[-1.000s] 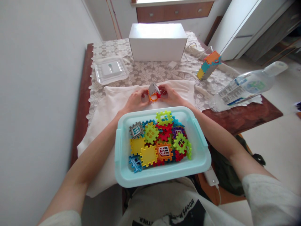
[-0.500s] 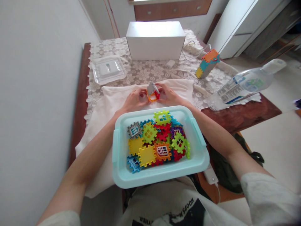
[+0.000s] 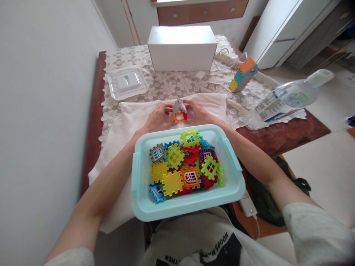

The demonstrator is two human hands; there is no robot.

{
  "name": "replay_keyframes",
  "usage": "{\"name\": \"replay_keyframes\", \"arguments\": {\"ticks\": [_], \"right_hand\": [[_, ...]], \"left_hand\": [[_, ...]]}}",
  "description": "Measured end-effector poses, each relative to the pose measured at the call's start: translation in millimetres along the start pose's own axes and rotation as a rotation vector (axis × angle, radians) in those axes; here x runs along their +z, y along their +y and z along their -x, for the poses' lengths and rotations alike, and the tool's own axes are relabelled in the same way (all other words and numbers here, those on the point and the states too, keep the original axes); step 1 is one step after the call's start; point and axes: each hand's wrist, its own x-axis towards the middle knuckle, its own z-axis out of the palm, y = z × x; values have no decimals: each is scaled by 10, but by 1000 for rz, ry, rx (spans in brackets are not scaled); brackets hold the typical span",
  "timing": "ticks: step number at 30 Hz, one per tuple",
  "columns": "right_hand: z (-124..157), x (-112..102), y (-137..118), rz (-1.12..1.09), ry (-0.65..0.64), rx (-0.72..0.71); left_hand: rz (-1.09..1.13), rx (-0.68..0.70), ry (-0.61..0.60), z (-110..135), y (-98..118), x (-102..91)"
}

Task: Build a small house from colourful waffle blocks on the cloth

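Both my hands grip a small structure of interlocking plastic tiles (image 3: 179,107), with grey on top, an orange frame facing me and some red at the right. My left hand (image 3: 160,117) closes on its left side. On the opposite side my right hand (image 3: 197,112) holds it with bent fingers; some fingertips are hidden behind the tiles. Below the hands, closest to my body, a light blue tub (image 3: 144,203) contains a heap of loose tiles in yellow, green, red, orange, blue, purple and grey, several with window lattices.
A white cloth (image 3: 130,111) lies under my hands. A white box (image 3: 181,55) stands at the back, with a clear plastic lid (image 3: 127,83) to its left. At the right are a taller tile structure (image 3: 243,75) and a clear pump bottle (image 3: 285,99).
The tile structure has turned slightly between my hands, so its grey top and orange frame face me more squarely. Both hands keep their hold in nearly the same place.
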Motion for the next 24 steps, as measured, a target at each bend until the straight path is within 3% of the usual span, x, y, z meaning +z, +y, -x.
{"name": "replay_keyframes", "arguments": {"ticks": [11, 24], "right_hand": [[-38, 53, 170, -161, 7, -117], [-63, 22, 75, -146, 30, -22]], "left_hand": [[-54, 45, 15, -4, -72, 27], [12, 69, 38, -12, -69, 13]]}}
